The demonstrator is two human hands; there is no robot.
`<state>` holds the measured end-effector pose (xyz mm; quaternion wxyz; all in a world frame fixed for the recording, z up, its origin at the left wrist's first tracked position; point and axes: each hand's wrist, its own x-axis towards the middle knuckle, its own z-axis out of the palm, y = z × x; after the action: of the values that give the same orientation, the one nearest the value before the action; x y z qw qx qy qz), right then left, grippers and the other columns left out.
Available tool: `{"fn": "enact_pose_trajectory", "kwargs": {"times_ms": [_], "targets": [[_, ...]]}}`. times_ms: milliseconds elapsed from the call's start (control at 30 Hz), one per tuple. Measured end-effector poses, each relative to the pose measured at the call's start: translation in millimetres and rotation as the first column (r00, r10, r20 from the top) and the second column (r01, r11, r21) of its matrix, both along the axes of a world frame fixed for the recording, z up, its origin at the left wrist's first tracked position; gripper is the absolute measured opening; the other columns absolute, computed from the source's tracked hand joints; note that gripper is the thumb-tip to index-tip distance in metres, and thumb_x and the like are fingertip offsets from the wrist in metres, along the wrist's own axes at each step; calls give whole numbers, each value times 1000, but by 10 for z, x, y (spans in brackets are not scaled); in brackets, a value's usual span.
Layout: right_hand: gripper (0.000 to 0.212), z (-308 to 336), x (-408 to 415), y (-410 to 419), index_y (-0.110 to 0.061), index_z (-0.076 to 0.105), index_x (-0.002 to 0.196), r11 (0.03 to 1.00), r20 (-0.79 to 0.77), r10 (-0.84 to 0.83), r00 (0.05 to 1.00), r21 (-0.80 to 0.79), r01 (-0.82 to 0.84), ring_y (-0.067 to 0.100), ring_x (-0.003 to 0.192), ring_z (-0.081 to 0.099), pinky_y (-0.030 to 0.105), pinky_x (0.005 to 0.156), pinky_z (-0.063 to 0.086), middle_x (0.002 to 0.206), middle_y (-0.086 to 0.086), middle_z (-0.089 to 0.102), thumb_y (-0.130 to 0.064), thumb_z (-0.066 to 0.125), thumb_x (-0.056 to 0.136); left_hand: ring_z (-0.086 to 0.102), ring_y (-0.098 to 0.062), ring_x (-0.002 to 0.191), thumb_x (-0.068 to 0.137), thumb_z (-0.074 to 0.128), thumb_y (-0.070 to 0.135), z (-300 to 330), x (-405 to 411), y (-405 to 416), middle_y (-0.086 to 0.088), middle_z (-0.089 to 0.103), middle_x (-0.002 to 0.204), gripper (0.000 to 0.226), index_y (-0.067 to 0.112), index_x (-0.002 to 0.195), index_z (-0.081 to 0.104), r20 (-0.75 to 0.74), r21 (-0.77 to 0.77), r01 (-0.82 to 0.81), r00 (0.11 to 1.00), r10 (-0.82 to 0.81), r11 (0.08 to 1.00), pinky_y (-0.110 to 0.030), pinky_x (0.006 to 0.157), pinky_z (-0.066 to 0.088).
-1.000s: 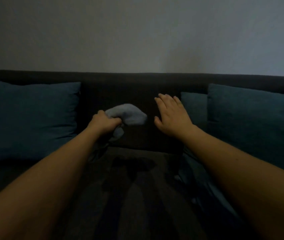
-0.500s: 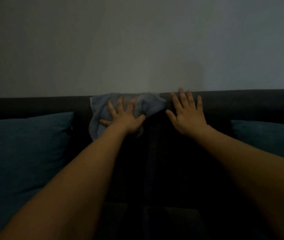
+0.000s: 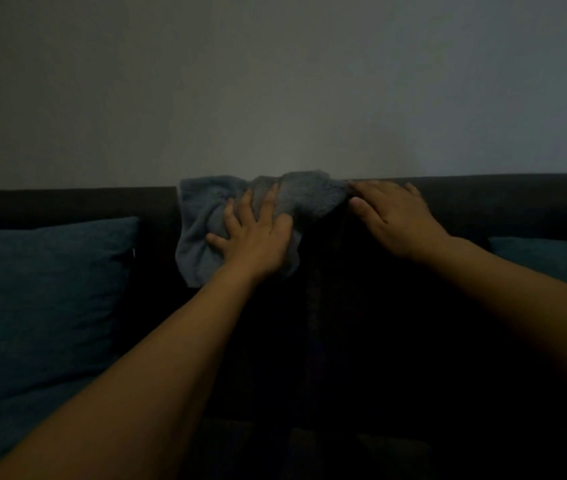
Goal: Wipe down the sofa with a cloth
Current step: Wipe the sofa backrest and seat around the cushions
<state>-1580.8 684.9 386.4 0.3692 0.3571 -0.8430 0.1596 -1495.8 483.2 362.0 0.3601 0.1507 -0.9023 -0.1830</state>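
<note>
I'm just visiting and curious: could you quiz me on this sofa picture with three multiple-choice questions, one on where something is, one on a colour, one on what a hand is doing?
1. Where does the cloth lie?
A. on the floor
B. over the top of the sofa back
C. on the cushion

2. What colour is the cushion at left?
A. dark teal blue
B. bright red
C. white

3. How is the left hand?
A. curled in a fist, off the cloth
B. hanging idle
C. fingers spread, pressing on the cloth

Answers: 1 B, it drapes over the backrest's upper edge; 2 A, teal fabric; 3 C, spread fingers lie flat on the cloth.
</note>
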Motion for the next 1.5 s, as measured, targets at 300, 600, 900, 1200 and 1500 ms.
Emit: {"fn": "enact_pose_trajectory", "kwargs": {"times_ms": [300, 600, 900, 1200, 1500], "targets": [[36, -156, 155, -885, 1, 64, 110, 943, -417, 331, 846, 111, -314, 38, 100, 60, 43, 92, 46, 111, 21, 63, -18, 57, 80, 9, -28, 138, 76, 21, 63, -230, 123, -736, -3, 12, 153, 83, 21, 148, 17, -114, -413, 6, 992, -58, 911, -52, 110, 13], [14, -490, 47, -1088, 0, 65, 88, 948, -615, 200, 763, -77, -310, 37, 80, 60, 39, 71, 45, 90, 21, 63, -9, 58, 81, 19, -27, 129, 81, 26, 54, -601, -55, -760, -10, 28, 148, 71, 21, 144, 26, -356, -423, -148, 935, -14, 894, -46, 103, 16], [19, -551, 215, -1057, -1, 61, 83, 983, -549, 129, 826, -41, -180, 37, 79, 56, 38, 69, 44, 86, 22, 59, -15, 52, 76, 18, -27, 132, 81, 25, 58, -677, -65, -716, -7, 25, 149, 72, 24, 145, 24, -363, -381, -163, 932, 15, 910, -45, 106, 12], [15, -788, 250, -1056, -4, 65, 84, 981, -569, 144, 809, -25, -192, 34, 78, 58, 36, 68, 45, 87, 17, 63, -14, 54, 83, 10, -22, 132, 84, 25, 58, -1020, -67, -690, -4, 16, 150, 69, 25, 144, 16, -300, -352, -150, 953, 41, 924, -46, 108, 8], [17, -1815, 212, -1087, 0, 68, 95, 974, -511, 176, 842, -31, -223, 33, 80, 62, 35, 80, 40, 96, 17, 68, -10, 63, 82, 19, -23, 126, 85, 32, 52, -1940, 48, -669, 2, 16, 137, 60, 24, 137, 19, -240, -315, -107, 970, 30, 943, -55, 105, 19]]}}
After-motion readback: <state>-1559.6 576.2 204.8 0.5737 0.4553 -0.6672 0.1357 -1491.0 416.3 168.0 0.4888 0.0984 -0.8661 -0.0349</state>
